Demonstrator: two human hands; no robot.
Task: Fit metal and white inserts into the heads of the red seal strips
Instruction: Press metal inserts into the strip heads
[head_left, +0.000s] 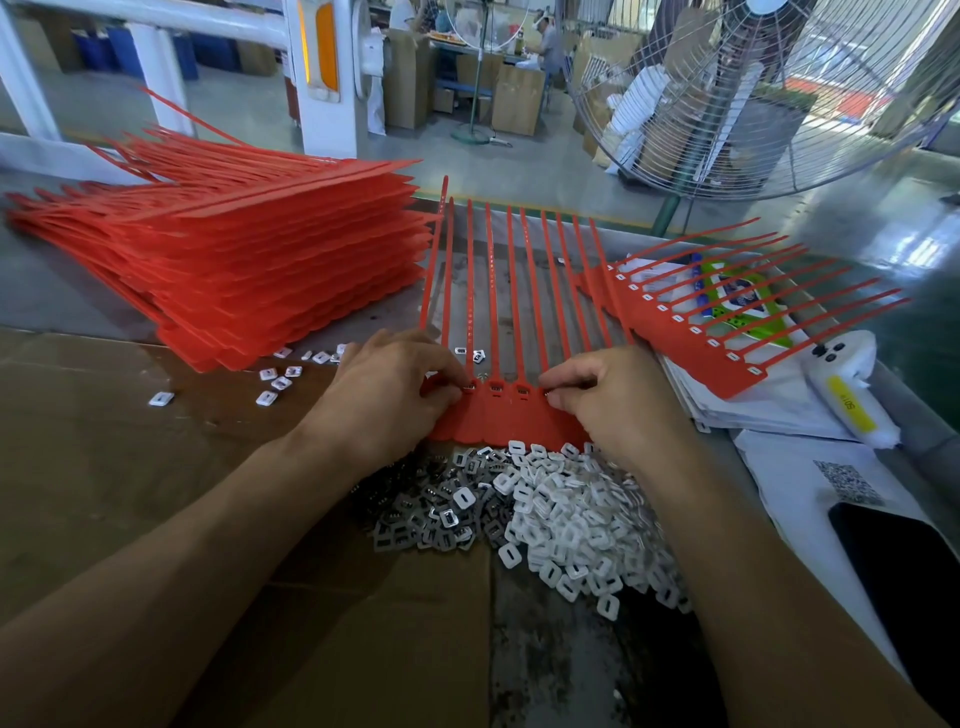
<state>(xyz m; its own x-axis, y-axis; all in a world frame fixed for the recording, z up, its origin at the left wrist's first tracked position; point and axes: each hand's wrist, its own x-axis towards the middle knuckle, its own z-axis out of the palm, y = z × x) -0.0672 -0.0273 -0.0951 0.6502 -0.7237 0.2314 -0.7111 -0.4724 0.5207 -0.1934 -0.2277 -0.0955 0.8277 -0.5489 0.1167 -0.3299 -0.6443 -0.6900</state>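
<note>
Left hand (395, 384) and right hand (608, 395), fingers curled, pinching small inserts at the heads of a red seal strip sheet (509, 415) flat on the tabletop (130, 467). Just below, heaped metal inserts (415, 509) and white inserts (576, 535). Far left, stacked red sheets (249, 265).

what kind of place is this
Most likely a factory assembly bench: a tall stack of red seal strips, loose piles of metal inserts and white inserts, and a big industrial fan on the shop floor behind.
</note>
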